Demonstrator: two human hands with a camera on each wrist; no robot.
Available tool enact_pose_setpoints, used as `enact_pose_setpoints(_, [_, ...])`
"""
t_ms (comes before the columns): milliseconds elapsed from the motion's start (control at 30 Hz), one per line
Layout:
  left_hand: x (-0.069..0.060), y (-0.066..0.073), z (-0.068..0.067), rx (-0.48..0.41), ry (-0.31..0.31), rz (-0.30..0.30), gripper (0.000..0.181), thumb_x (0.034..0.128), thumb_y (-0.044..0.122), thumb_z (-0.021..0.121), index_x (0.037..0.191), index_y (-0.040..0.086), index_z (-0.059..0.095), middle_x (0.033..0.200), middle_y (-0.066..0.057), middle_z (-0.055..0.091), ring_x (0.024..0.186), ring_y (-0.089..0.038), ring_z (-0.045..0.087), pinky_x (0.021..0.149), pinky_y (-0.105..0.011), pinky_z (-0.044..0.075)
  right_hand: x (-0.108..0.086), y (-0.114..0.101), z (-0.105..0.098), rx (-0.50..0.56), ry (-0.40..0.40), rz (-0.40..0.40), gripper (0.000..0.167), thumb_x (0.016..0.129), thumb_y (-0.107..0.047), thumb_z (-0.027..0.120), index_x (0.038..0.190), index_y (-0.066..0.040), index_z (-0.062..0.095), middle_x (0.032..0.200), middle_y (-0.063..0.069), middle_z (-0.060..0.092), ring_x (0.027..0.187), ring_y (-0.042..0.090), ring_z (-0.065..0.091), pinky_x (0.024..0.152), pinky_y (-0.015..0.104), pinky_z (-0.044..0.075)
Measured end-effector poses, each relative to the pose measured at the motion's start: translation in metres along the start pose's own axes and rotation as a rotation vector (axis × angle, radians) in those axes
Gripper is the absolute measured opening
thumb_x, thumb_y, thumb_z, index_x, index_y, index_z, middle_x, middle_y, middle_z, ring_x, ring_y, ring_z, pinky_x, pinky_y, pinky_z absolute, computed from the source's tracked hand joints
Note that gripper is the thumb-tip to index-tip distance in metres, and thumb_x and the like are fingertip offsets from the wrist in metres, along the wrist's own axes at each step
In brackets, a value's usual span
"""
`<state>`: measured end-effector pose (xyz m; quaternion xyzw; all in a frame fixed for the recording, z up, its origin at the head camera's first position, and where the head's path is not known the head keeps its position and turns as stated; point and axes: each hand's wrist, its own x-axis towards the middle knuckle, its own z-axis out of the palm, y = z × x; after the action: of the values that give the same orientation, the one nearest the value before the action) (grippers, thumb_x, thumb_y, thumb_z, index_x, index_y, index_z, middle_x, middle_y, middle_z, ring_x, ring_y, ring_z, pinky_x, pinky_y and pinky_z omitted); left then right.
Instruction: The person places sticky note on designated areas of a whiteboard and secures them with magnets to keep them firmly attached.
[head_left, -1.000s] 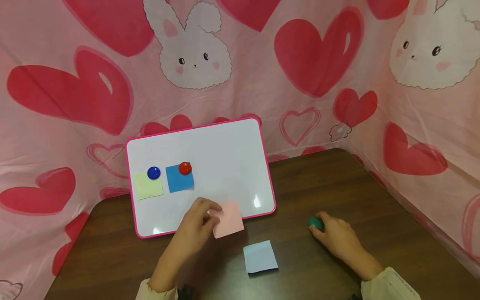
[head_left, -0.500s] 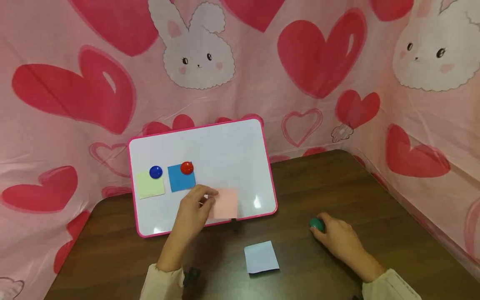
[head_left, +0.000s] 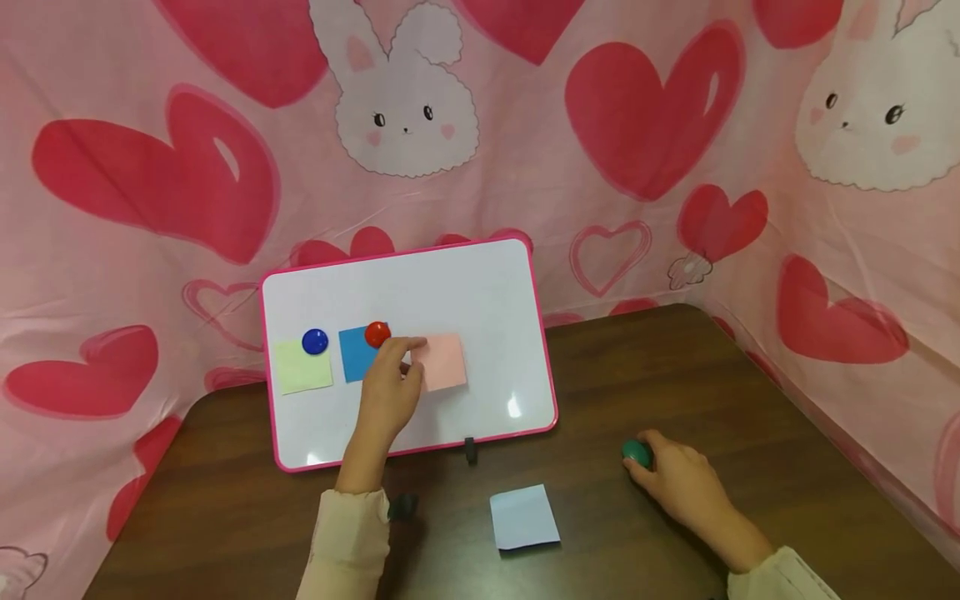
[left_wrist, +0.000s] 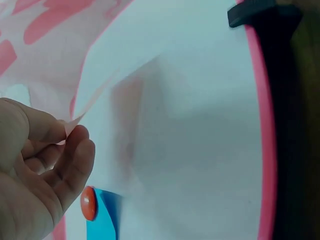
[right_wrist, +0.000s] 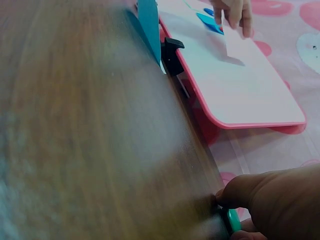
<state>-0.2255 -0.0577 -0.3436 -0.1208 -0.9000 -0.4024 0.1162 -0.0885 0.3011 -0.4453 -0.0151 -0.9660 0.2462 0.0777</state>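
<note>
On the counter [head_left: 600, 500], a whiteboard [head_left: 480, 292] stands tilted. The left hand [head_left: 390, 385] is before its face, the right hand [head_left: 684, 483] off to its right, both loosely curled and pinching, respectively, a pink note [head_left: 442, 363] and a smaller green disc [head_left: 636, 452].

Cream sleeves [head_left: 347, 546]; black fitting [head_left: 403, 507] beside left cuff [head_left: 356, 503].

brn table [head_left: 615, 383] – whiteboard [head_left: 487, 308] at back, lt-blue note [head_left: 524, 517] nearer
</note>
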Motion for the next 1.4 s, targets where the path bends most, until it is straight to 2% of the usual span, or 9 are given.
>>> enact_pose_setpoints(267, [0.017, -0.009, 0.003, 0.144, 0.016, 0.096, 0.041, 0.0979, 0.006, 0.061, 0.139, 0.007, 0.059, 0.141, -0.011, 0.053, 0.124, -0.032, 0.055, 0.096, -0.047, 0.051, -0.001, 0.0, 0.0, -0.018, 0.005, 0.003, 0.039, 0.089, -0.025, 0.077, 0.114, 0.002, 0.065, 0.09, 0.015, 0.071, 0.077, 0.03, 0.069, 0.063, 0.05, 0.055])
enact_pose_setpoints(367, [0.02, -0.011, 0.004, 0.179, 0.013, 0.122, 0.042, 0.0986, 0.006, 0.061, 0.14, 0.004, 0.057, 0.142, -0.013, 0.052, 0.129, -0.033, 0.052, 0.099, -0.047, 0.049, -0.001, 0.0, 0.0, -0.019, 0.004, 0.003, 0.039, 0.089, -0.025, 0.077, 0.114, 0.003, 0.065, 0.091, 0.016, 0.071, 0.078, 0.031, 0.069, 0.063, 0.051, 0.055])
enact_pose_setpoints(467, [0.022, -0.013, 0.005, 0.215, 0.013, 0.132, 0.045, 0.0982, 0.005, 0.062, 0.143, 0.004, 0.055, 0.145, -0.014, 0.048, 0.121, -0.034, 0.057, 0.095, -0.047, 0.052, -0.001, -0.001, 0.0, -0.016, -0.002, 0.005, 0.04, 0.089, -0.025, 0.077, 0.115, 0.003, 0.065, 0.091, 0.017, 0.071, 0.078, 0.031, 0.069, 0.063, 0.05, 0.055])
enact_pose_setpoints(600, [0.024, -0.014, 0.006, 0.271, 0.015, 0.139, 0.051, 0.097, 0.006, 0.065, 0.146, 0.006, 0.052, 0.151, -0.013, 0.043, 0.096, -0.031, 0.066, 0.086, -0.044, 0.057, -0.001, -0.002, 0.0, -0.012, -0.015, 0.017, 0.04, 0.089, -0.025, 0.077, 0.115, 0.003, 0.064, 0.092, 0.017, 0.071, 0.079, 0.031, 0.069, 0.064, 0.05, 0.055])
enact_pose_setpoints(767, [0.027, -0.015, 0.007, 0.325, 0.031, 0.167, 0.055, 0.0956, 0.008, 0.068, 0.148, 0.006, 0.051, 0.154, -0.014, 0.039, 0.074, -0.022, 0.062, 0.074, -0.039, 0.059, 0.0, -0.003, -0.001, -0.012, -0.033, 0.04, 0.041, 0.09, -0.026, 0.077, 0.116, 0.003, 0.064, 0.094, 0.017, 0.071, 0.081, 0.031, 0.069, 0.066, 0.052, 0.054])
enact_pose_setpoints(933, [0.029, -0.018, 0.01, 0.374, 0.072, 0.23, 0.051, 0.0949, 0.008, 0.069, 0.144, 0.002, 0.054, 0.153, -0.015, 0.04, 0.067, -0.02, 0.059, 0.068, -0.037, 0.059, 0.0, -0.002, -0.001, -0.02, -0.029, 0.035, 0.042, 0.09, -0.026, 0.077, 0.116, 0.003, 0.064, 0.094, 0.017, 0.071, 0.082, 0.032, 0.069, 0.067, 0.053, 0.054])
enact_pose_setpoints(1100, [0.03, -0.018, 0.011, 0.389, 0.079, 0.25, 0.048, 0.0947, 0.008, 0.069, 0.141, 0.0, 0.057, 0.146, -0.016, 0.046, 0.073, -0.023, 0.062, 0.071, -0.038, 0.059, 0.001, 0.0, -0.001, -0.029, -0.014, 0.017, 0.041, 0.089, -0.026, 0.077, 0.115, 0.003, 0.064, 0.092, 0.017, 0.071, 0.08, 0.032, 0.069, 0.066, 0.052, 0.054])
enact_pose_setpoints(1333, [0.031, -0.015, 0.011, 0.407, 0.051, 0.252, 0.042, 0.0933, 0.006, 0.07, 0.134, -0.001, 0.062, 0.137, -0.016, 0.053, 0.108, -0.032, 0.063, 0.084, -0.044, 0.058, 0.001, 0.001, 0.0, -0.029, -0.019, 0.019, 0.041, 0.089, -0.026, 0.077, 0.115, 0.003, 0.064, 0.093, 0.016, 0.071, 0.081, 0.031, 0.069, 0.067, 0.053, 0.054])
enact_pose_setpoints(1400, [0.031, -0.015, 0.011, 0.426, 0.044, 0.255, 0.042, 0.0921, 0.005, 0.071, 0.133, -0.001, 0.063, 0.136, -0.016, 0.053, 0.111, -0.033, 0.062, 0.084, -0.044, 0.057, 0.001, 0.001, 0.0, -0.027, -0.018, 0.021, 0.041, 0.089, -0.026, 0.077, 0.115, 0.003, 0.064, 0.093, 0.017, 0.071, 0.081, 0.031, 0.069, 0.067, 0.052, 0.054])
